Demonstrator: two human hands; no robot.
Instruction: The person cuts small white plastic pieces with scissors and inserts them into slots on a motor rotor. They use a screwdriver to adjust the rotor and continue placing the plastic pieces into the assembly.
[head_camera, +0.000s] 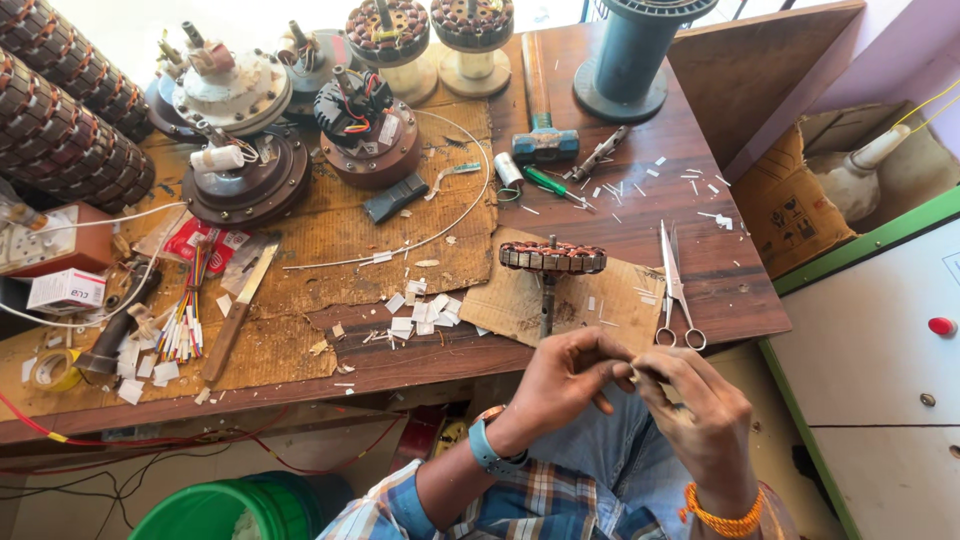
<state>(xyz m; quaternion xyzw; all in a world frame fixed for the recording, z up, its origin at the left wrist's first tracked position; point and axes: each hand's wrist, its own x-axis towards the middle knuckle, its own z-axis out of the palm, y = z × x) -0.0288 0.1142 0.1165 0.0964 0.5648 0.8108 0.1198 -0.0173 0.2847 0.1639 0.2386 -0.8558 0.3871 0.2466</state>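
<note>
1. Pinching one small pale strip (634, 374) between both sets of fingertips, I have my left hand (565, 378) and right hand (700, 415) meeting just off the near edge of the workbench (700, 270), above my lap. Both hands are curled tight on it, none spread. The strip looks like paper, but it is too small to be certain.
2. Held this close, the piece sits directly under my gaze; I judge that is why it is off the bench.
3. Scissors (673, 290) lie at the near right edge, handles toward me, within easy reach of the right hand.
4. A wound stator (552, 257) stands on its shaft on a cardboard scrap (620, 300) just beyond my hands, slots facing up, so presumably accessible.
5. White paper offcuts (415, 310) litter the near middle.
6. A flat blade (238, 315) and a bundle of coloured strips (185, 325) sit toward the near left.
7. Further in: a green-handled screwdriver (550, 184) and a hammer (540, 110).
8. Far edge: motor housings (245, 180) and a grey spool (630, 60).
</note>
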